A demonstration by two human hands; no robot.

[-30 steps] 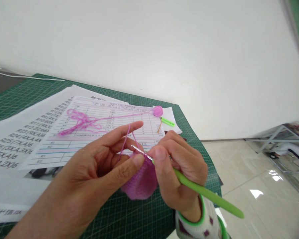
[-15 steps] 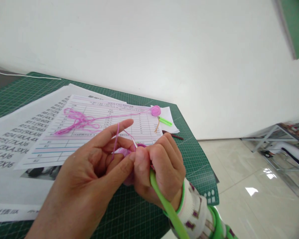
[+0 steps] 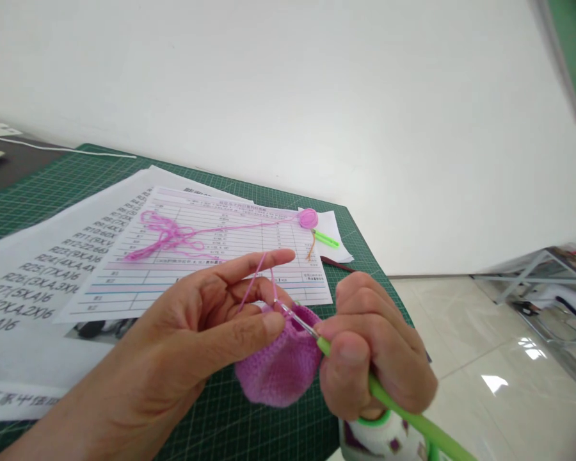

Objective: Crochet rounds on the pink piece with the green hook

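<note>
A pink crocheted pouch-like piece hangs below the thumb of my left hand, which pinches its upper rim. Pink working yarn loops over my raised left index finger and runs down to the piece. My right hand is closed around the green handle of a crochet hook. The hook's silver shaft points left, its tip at the rim close to my left thumb, with yarn at it. My left lower fingers are partly hidden behind the work.
Printed sheets lie on a green cutting mat. On them rest a loose pink yarn tangle, a small pink yarn ball and a bright green stitch marker-like clip. A white wall rises behind.
My right hand has moved right, away from my left fingers, baring the hook's shaft and the crocheted piece. The view has shifted slightly.
</note>
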